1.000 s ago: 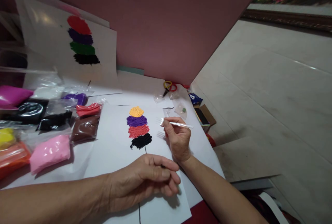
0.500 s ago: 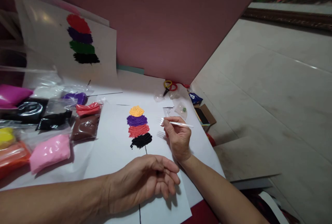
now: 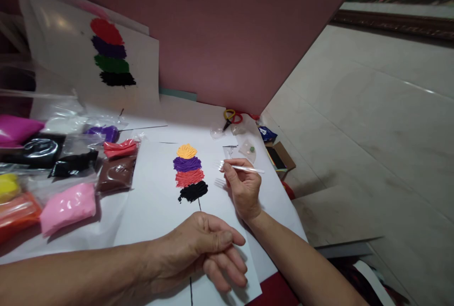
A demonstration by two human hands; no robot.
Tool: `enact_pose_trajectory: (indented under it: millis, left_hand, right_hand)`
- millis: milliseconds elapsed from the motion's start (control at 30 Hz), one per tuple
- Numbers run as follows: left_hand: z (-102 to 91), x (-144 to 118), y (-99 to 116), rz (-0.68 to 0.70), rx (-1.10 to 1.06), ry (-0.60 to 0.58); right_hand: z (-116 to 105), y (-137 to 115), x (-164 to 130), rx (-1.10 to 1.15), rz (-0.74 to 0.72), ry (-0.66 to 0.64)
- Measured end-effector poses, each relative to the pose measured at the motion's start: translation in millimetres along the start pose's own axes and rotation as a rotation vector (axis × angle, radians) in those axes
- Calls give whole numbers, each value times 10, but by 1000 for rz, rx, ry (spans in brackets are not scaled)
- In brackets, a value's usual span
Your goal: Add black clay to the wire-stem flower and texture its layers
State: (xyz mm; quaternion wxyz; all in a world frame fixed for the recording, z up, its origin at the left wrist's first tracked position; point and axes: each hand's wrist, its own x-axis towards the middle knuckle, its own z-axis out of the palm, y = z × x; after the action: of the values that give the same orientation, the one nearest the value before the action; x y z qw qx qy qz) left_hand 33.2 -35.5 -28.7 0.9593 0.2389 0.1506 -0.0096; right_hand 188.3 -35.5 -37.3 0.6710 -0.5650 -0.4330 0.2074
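Turning over from the palm-up pose of half a second ago, the left hand (image 3: 205, 249) now lays its thumb across toward the index finger, its other fingers spread apart and loosely bent. Nothing shows in its grasp. Meanwhile the right hand (image 3: 244, 187) keeps its pinch on a clear fork (image 3: 244, 169) at the right edge of the white sheet (image 3: 152, 216), tines toward the stacked bands of clay (image 3: 189, 173): yellow, purple, red and black.

Left of the white sheet I see clear bags (image 3: 69, 206) holding pink, orange, yellow, black, brown, red, purple, white and magenta material. Just beyond its right corner, a small clear wrapper (image 3: 247, 151) carries a green bit; farther back lie yellow-and-red scissors (image 3: 232, 118). An open cardboard box (image 3: 283, 158) stands to its right. Behind it leans a propped picture (image 3: 142, 60). Over its near part, the left hand blocks some of a dark line (image 3: 191, 292).
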Motion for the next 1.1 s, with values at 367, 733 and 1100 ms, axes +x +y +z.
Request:
enact_pose_trajectory:
  millis: [367,733,1100]
  left_hand:
    - [92,-32,58,-13,-93,91]
    - [-154,89,-115,-80,122,-119]
    - [-27,22,-88,30,170,-74]
  right_hand:
    - [3,12,-11,2,5,1]
    - [6,-38,-11,5,34,-1]
    - [20,-33,-26,-7,33,-14]
